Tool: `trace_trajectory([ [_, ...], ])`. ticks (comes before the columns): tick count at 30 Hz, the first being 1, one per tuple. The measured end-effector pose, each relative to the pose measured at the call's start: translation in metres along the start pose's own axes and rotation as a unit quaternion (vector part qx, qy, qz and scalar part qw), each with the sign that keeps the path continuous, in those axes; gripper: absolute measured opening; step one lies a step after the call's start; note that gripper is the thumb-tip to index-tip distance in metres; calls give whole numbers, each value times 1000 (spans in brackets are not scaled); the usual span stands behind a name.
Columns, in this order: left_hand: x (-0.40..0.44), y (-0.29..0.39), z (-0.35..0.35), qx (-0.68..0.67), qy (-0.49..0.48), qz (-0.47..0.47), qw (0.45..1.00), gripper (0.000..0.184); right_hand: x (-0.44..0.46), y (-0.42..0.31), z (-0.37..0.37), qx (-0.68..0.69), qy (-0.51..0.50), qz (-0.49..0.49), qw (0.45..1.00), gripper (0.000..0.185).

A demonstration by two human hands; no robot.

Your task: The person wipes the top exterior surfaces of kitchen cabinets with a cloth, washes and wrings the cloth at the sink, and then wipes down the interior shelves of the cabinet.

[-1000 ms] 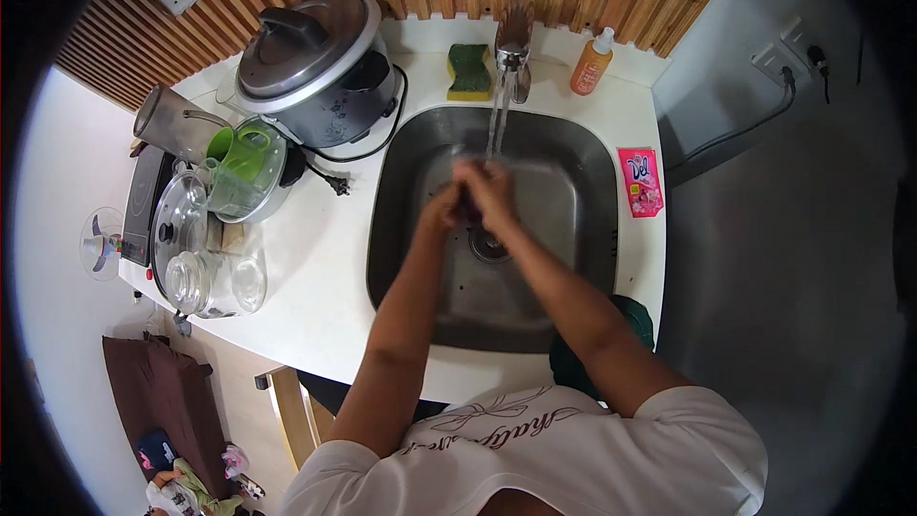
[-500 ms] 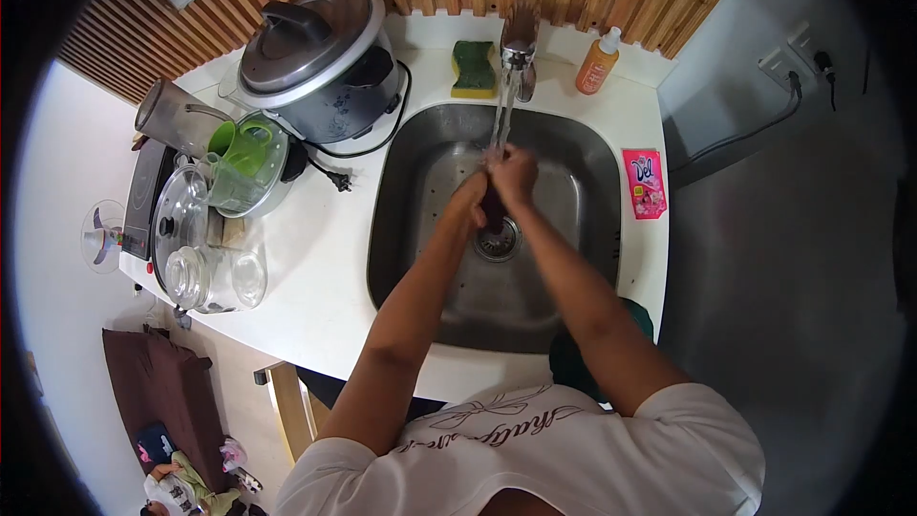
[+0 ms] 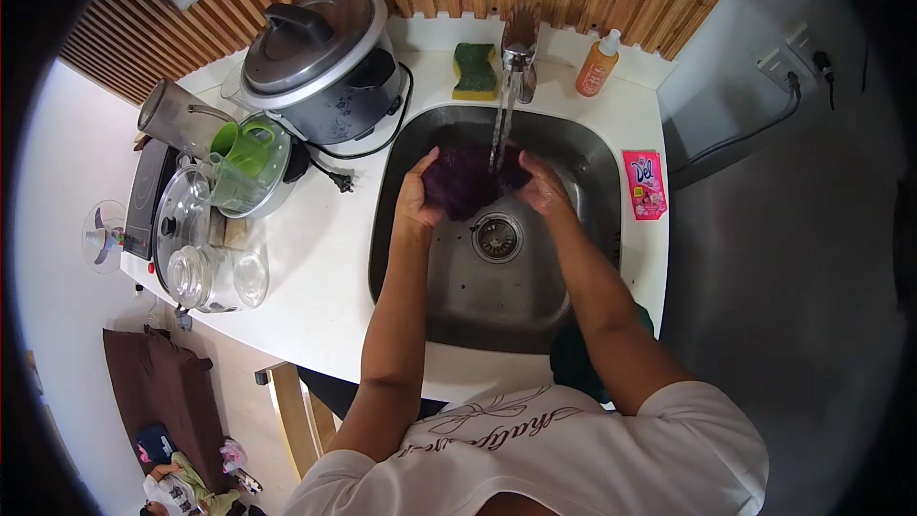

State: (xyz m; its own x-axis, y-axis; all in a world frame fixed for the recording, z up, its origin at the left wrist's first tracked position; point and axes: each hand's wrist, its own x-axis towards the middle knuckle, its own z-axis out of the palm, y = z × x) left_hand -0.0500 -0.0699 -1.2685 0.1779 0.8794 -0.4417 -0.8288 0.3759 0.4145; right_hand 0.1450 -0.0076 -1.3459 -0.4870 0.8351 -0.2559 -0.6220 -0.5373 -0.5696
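A dark purple cloth [image 3: 465, 183] is spread between my hands over the steel sink [image 3: 458, 311]. My left hand [image 3: 417, 193] grips its left edge, thumb on top. At the opposite edge, my right hand [image 3: 542, 184] pinches the cloth, and its skin looks wet. Water runs from the faucet [image 3: 519, 48] onto the cloth's right part. Below the cloth the round drain [image 3: 497, 237] shows, with small dark specks around it.
Behind the sink lie a green-yellow sponge [image 3: 475, 72] and an orange spray bottle [image 3: 597, 65]. A pink sachet [image 3: 645, 185] rests at the right rim. Leftward stand a rice cooker [image 3: 320, 67], a glass lid [image 3: 181, 220] and jars. A person [image 3: 177, 487] is at lower left.
My hands were close together under the stream with the cloth bunched between them. They have moved apart, and the cloth is now opened out under the water.
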Motion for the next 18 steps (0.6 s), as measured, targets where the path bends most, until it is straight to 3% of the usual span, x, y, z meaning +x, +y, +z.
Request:
trace_trajectory([
  [1, 2, -3, -6, -20, 2, -29, 999, 36, 1, 5, 13, -2, 0, 2, 1000, 46],
  [3, 41, -26, -40, -50, 4, -65, 997, 35, 4, 32, 47, -180, 111, -133, 968, 30],
  [4, 72, -44, -76, -12, -72, -38, 997, 32, -4, 45, 69, -236, 102, -168, 952, 21],
  [5, 100, -63, -111, 26, -148, -12, 989, 28, -2, 63, 73, -460, 145, -265, 835, 23],
  [6, 119, -84, -142, 11, -291, 72, 954, 21, 0, 60, 73, -460, 145, -265, 835, 23],
  [7, 114, -93, -134, 10, -289, 71, 955, 21, 2, 57, 72, -501, 167, -284, 800, 22],
  [9, 81, -97, -85, -54, 27, 100, 993, 30, 6, 51, 68, -578, 206, -316, 724, 23],
  [10, 41, -79, -21, 120, 158, 81, 977, 27, 5, 50, 65, -613, 225, -331, 681, 23],
  [11, 39, -77, -11, 121, 157, 80, 977, 27, 4, 47, 66, -613, 226, -332, 681, 23],
  [13, 36, -75, 1, 83, 252, 40, 963, 25, 2, 42, 68, -621, 263, -287, 680, 23],
  [14, 59, -86, -38, 36, 110, 93, 989, 24, -2, 51, 72, -630, 244, -354, 647, 23],
  [15, 78, -91, -66, 34, 108, 95, 989, 24, -5, 55, 76, -632, 242, -356, 645, 23],
  [16, 91, -94, -89, 290, 51, 164, 941, 25, -10, 59, 80, -607, 214, -379, 666, 24],
  [17, 96, -97, -102, 526, -8, 219, 822, 25, -14, 62, 82, -579, 186, -398, 687, 25],
  [18, 96, -103, -91, 191, -42, 179, 964, 28, -5, 58, 70, -554, 226, -414, 686, 29],
])
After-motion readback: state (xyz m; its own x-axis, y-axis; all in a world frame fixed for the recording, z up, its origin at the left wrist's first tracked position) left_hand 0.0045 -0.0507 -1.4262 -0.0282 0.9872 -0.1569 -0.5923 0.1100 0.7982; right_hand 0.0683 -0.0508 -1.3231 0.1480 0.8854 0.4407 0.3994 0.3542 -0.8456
